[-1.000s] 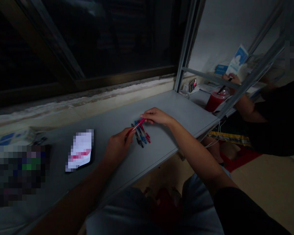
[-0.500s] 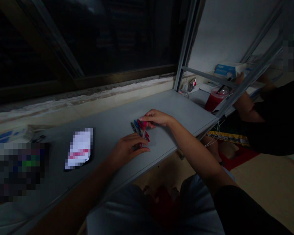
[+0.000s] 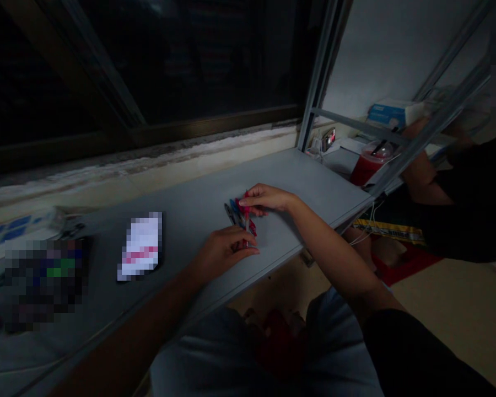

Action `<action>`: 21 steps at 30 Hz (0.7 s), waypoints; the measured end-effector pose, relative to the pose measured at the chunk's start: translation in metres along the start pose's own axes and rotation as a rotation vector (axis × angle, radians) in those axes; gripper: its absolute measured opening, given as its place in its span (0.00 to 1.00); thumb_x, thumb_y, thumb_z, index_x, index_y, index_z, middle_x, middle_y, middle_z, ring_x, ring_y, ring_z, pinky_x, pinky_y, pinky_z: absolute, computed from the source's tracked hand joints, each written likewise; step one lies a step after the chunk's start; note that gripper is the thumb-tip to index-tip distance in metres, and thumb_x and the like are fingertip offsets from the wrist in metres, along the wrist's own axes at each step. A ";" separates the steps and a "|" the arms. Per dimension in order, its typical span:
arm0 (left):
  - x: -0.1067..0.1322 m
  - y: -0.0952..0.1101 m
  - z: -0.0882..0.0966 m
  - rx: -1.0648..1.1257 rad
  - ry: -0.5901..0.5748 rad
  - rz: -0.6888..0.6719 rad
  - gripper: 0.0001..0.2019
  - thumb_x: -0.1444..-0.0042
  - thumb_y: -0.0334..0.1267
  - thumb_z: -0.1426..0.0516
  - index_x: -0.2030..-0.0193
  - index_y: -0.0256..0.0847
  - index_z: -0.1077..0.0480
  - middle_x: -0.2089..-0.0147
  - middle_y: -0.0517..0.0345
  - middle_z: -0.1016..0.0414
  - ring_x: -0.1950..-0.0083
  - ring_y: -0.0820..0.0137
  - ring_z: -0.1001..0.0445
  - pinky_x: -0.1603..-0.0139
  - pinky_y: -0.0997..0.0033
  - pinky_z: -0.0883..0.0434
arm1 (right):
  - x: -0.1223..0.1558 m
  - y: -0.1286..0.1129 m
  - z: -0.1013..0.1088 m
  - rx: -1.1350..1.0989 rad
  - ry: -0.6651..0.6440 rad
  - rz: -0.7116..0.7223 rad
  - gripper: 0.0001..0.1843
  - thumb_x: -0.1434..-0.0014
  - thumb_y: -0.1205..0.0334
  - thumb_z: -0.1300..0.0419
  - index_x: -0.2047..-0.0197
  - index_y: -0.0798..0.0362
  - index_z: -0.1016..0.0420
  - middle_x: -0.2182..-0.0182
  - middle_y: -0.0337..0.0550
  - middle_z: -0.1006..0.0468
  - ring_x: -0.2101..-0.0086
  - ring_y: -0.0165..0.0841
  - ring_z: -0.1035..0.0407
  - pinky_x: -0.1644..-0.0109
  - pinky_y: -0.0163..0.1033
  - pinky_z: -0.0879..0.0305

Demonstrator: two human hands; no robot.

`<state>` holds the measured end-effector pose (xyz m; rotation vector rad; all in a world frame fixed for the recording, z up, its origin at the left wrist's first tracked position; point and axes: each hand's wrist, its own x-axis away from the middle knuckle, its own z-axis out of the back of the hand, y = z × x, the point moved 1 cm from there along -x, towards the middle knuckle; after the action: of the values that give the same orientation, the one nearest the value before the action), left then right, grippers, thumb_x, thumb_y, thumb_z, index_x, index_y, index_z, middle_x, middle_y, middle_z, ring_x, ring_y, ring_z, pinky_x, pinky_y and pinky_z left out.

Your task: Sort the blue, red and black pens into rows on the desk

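Observation:
A slim red pen stands roughly upright between my two hands, its red end at the top and a clearer barrel below. My right hand pinches the red upper end between thumb and fingers. At the lower end, the fingertips and thumb of my left hand close around the pen; its tip is partly hidden. Just behind it, several pens with dark and blue parts lie close together on the grey tabletop, and another red piece shows beside them.
On the left lie a blurred-out phone, a dark pixelated item and a blue-and-white pack. Past a metal frame at right are a cup of red drink, a blue box and another person's arm.
The whole view has shifted slightly, so things sit a little further right. Both hands keep hold of the red pen, which now looks more upright.

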<state>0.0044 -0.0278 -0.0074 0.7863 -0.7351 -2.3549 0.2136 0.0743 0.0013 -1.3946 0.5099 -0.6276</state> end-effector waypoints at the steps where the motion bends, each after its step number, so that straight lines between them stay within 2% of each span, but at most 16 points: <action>1: 0.000 0.000 0.000 0.001 -0.002 0.004 0.09 0.36 0.46 0.34 0.59 0.42 0.20 0.65 0.61 0.24 0.68 0.74 0.28 0.64 0.73 0.31 | 0.000 0.000 0.000 0.000 0.001 -0.004 0.27 0.41 0.40 0.29 0.72 0.56 0.29 0.83 0.31 0.30 0.84 0.21 0.38 0.84 0.27 0.45; 9: -0.001 -0.002 0.001 -0.047 0.037 -0.001 0.10 0.34 0.46 0.36 0.57 0.42 0.21 0.67 0.62 0.25 0.69 0.74 0.29 0.63 0.73 0.31 | 0.000 0.003 0.003 0.010 -0.009 -0.035 0.24 0.39 0.44 0.30 0.69 0.57 0.27 0.81 0.33 0.27 0.82 0.21 0.36 0.82 0.26 0.43; 13: 0.000 -0.001 0.000 -0.036 0.052 0.001 0.12 0.34 0.49 0.36 0.54 0.43 0.21 0.64 0.61 0.24 0.68 0.74 0.29 0.63 0.73 0.30 | 0.000 0.002 0.003 0.001 -0.037 -0.047 0.24 0.38 0.44 0.31 0.70 0.57 0.27 0.81 0.32 0.28 0.83 0.20 0.38 0.84 0.26 0.47; 18: 0.002 -0.001 -0.001 0.017 0.057 0.137 0.18 0.39 0.49 0.33 0.47 0.45 0.27 0.69 0.68 0.28 0.70 0.74 0.30 0.67 0.74 0.32 | 0.001 0.002 0.001 -0.017 -0.062 -0.030 0.25 0.39 0.43 0.30 0.71 0.57 0.28 0.81 0.32 0.28 0.85 0.19 0.41 0.85 0.27 0.50; 21: 0.001 -0.001 -0.001 0.015 0.055 0.127 0.14 0.39 0.50 0.33 0.55 0.44 0.26 0.71 0.68 0.28 0.71 0.74 0.30 0.67 0.75 0.33 | 0.000 0.002 0.001 -0.019 -0.090 -0.018 0.24 0.40 0.44 0.29 0.70 0.57 0.27 0.81 0.32 0.28 0.84 0.19 0.42 0.85 0.26 0.50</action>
<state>0.0038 -0.0284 -0.0091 0.7841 -0.7570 -2.2086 0.2140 0.0752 -0.0004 -1.4399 0.4335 -0.5733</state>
